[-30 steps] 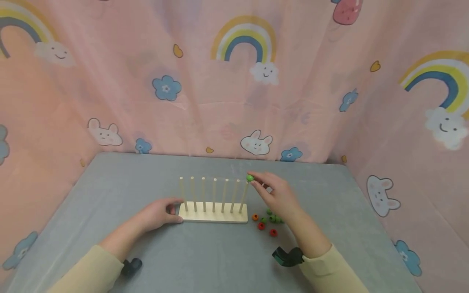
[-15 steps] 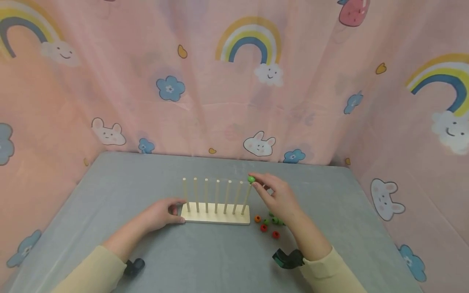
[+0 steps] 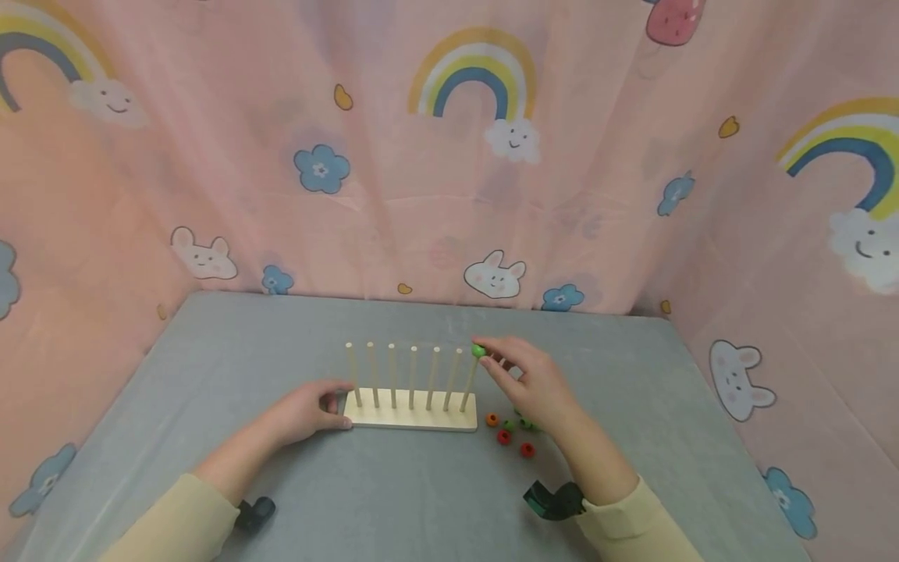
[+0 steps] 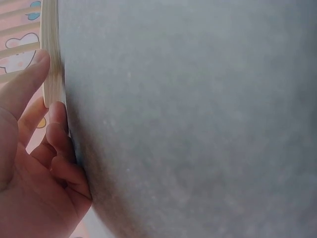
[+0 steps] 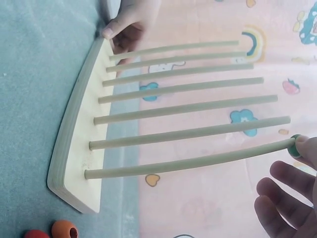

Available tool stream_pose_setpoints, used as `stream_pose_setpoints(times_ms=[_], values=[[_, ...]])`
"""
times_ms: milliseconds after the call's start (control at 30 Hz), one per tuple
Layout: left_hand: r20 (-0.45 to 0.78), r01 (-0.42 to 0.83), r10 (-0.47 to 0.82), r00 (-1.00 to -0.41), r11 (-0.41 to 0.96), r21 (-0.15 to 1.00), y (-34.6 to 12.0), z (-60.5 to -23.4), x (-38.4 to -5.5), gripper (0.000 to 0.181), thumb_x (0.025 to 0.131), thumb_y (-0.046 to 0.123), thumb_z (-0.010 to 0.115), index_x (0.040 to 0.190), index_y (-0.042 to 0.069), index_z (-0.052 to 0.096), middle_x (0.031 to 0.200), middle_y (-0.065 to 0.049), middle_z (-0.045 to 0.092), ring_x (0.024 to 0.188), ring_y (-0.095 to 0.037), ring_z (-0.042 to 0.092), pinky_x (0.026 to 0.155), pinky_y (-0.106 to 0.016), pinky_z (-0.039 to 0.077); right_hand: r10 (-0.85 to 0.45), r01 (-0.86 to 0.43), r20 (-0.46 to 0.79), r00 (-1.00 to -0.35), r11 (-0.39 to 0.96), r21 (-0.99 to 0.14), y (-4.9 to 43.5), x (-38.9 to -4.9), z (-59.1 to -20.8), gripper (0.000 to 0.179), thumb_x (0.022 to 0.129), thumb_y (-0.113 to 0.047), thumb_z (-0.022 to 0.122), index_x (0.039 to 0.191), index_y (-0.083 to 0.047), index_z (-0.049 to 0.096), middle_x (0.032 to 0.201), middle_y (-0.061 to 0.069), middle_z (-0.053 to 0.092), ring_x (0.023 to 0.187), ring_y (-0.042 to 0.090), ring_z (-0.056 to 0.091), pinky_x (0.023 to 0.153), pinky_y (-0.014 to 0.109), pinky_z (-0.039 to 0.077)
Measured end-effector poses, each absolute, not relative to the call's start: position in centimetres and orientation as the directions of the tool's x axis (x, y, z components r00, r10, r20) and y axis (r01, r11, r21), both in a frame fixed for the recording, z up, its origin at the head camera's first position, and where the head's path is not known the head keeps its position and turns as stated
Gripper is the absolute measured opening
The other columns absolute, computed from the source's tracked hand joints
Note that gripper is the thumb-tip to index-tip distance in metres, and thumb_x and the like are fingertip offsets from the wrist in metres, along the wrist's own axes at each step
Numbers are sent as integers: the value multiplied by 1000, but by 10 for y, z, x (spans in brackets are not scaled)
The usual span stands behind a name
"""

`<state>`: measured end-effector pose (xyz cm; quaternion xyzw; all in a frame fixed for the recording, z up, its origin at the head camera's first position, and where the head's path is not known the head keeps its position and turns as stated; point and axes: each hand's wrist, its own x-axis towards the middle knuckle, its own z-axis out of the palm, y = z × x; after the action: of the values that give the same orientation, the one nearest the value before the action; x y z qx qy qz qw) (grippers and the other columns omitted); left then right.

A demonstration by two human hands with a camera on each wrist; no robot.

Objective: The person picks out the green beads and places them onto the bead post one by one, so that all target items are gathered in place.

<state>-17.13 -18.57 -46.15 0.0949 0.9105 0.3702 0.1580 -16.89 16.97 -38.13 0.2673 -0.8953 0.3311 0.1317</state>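
A pale wooden peg board (image 3: pixel 410 420) with a row of several upright pegs stands on the grey table. My left hand (image 3: pixel 309 410) grips its left end between thumb and fingers, also seen in the left wrist view with the thumb (image 4: pixel 29 79) on the board's edge. My right hand (image 3: pixel 530 378) pinches a green bead (image 3: pixel 478 351) at the tip of the rightmost peg (image 3: pixel 469 384). In the right wrist view the green bead (image 5: pixel 295 146) sits right at that peg's end, partly covered by the thumb. The other pegs carry no beads.
Loose beads lie right of the board, below my right hand: an orange bead (image 3: pixel 492 420), two red ones including a red bead (image 3: pixel 527 450), and several green ones partly hidden by the hand. A pink patterned curtain (image 3: pixel 393 195) stands behind the table (image 3: pixel 393 499).
My right hand has lowered the green bead slightly onto the tip of the rightmost peg. The left hand keeps its grip on the board, and the view has shifted a little.
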Motion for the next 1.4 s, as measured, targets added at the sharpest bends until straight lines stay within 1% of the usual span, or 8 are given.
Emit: stream_pose_setpoints(times_ms=[267, 567, 667, 933, 1133, 1267, 1400], values=[[-211, 66, 296, -932, 707, 704, -186, -458, -170, 62, 79, 24, 84, 134, 6, 60, 79, -1, 53, 71, -17, 47, 66, -34, 38, -383, -579, 435, -815, 576, -577, 169, -169, -381, 31, 91, -12, 73, 122, -15, 70, 104, -6, 66, 89, 8, 59, 74, 30, 54], [-227, 40, 271, -935, 720, 693, -184, -459, -170, 62, 80, 24, 84, 134, 8, 60, 80, -1, 53, 72, -17, 47, 65, -34, 37, -361, -538, 400, -843, 540, -647, 166, -168, -382, 27, 89, -9, 74, 117, -11, 72, 101, -5, 66, 87, 10, 61, 75, 35, 54], [-226, 44, 272, -935, 724, 689, -184, -461, -171, 62, 80, 25, 84, 134, 8, 60, 81, -1, 53, 72, -16, 47, 65, -34, 37, -340, -506, 375, -863, 553, -662, 165, -167, -383, 27, 90, -11, 74, 117, -12, 73, 100, -6, 66, 87, 10, 61, 75, 34, 54], [-219, 57, 285, -933, 720, 692, -185, -460, -170, 61, 80, 25, 83, 134, 8, 60, 81, -1, 53, 73, -17, 47, 66, -35, 37, -264, -359, 253, -931, 533, -766, 164, -166, -385, 25, 91, -17, 73, 116, -17, 74, 99, -7, 67, 91, 12, 61, 81, 34, 52], [-206, 71, 296, -933, 711, 700, -184, -460, -171, 62, 80, 25, 83, 134, 7, 60, 81, -1, 53, 72, -17, 47, 66, -34, 38, -238, -283, 184, -954, 504, -816, 164, -167, -388, 25, 91, -15, 73, 116, -12, 74, 99, -2, 67, 93, 16, 60, 85, 38, 50], [-206, 69, 295, -933, 710, 701, -184, -461, -170, 62, 80, 26, 83, 134, 7, 60, 81, -1, 53, 72, -17, 47, 65, -34, 38, -228, -226, 129, -965, 481, -847, 164, -165, -389, 27, 93, -18, 71, 119, -10, 72, 103, 0, 68, 96, 18, 59, 88, 39, 49], [-198, 70, 295, -935, 701, 710, -186, -463, -170, 63, 80, 25, 83, 135, 5, 59, 80, -1, 53, 71, -17, 47, 65, -34, 38, -227, -189, 91, -970, 458, -869, 163, -162, -388, 30, 95, -20, 69, 123, -11, 71, 110, 1, 67, 99, 17, 59, 86, 36, 49]])
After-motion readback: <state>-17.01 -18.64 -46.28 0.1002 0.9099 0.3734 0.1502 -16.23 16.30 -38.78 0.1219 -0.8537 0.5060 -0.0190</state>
